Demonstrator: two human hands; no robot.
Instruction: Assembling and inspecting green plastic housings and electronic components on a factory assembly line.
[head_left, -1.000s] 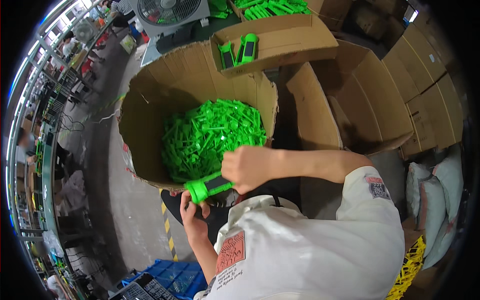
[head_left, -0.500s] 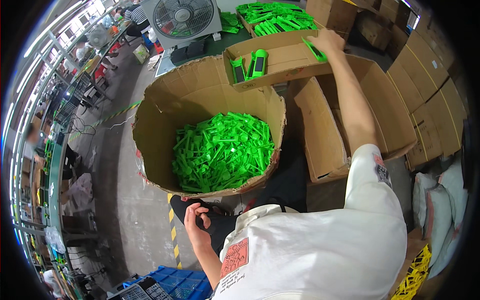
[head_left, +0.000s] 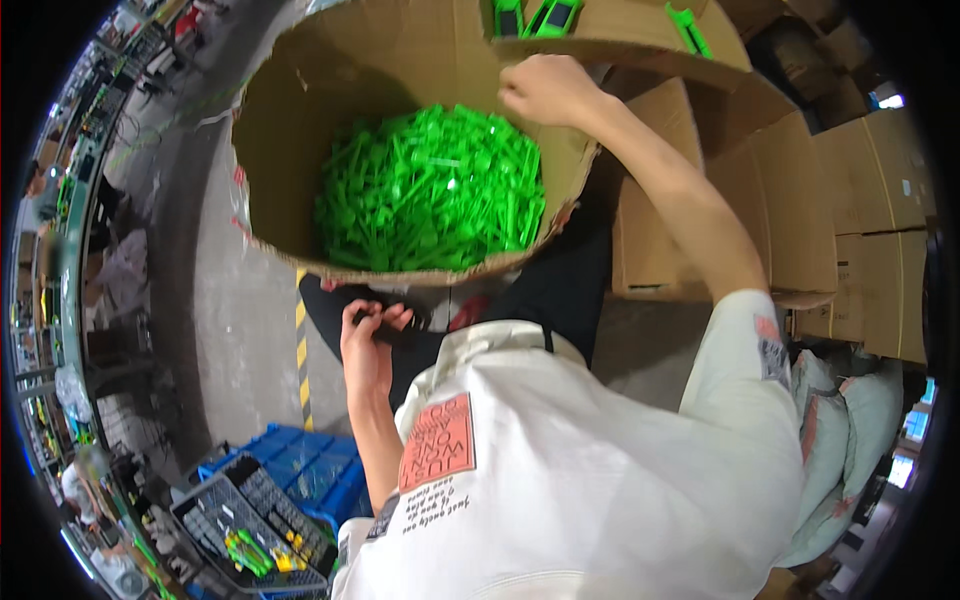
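A big round-bent cardboard box (head_left: pixel 290 185) stands in front of me, with a heap of bright green plastic parts (head_left: pixel 430 190) inside. My right hand (head_left: pixel 552 90) is over the box's far right rim, fingers curled down, with nothing showing in them. Beyond it, a shallow cardboard tray (head_left: pixel 620 22) holds green pieces; one green piece (head_left: pixel 688 32) lies at its right end, apart from the green pieces with dark panels (head_left: pixel 550 17) at its left. My left hand (head_left: pixel 370 335) is above my left thigh, fingers curled around something dark that I cannot make out.
To the right of the round box is an open cardboard box (head_left: pixel 655 235), with stacked cartons (head_left: pixel 880 180) and pale sacks (head_left: pixel 850 410) farther right. A blue crate (head_left: pixel 320 465) and a dark basket (head_left: pixel 245 510) with green and yellow parts stand at the lower left. A workbench (head_left: pixel 75 270) runs along the left.
My right hand has let go of the green piece, now lying in the tray, and has come back to the round box's rim. The whole view has shifted downward.
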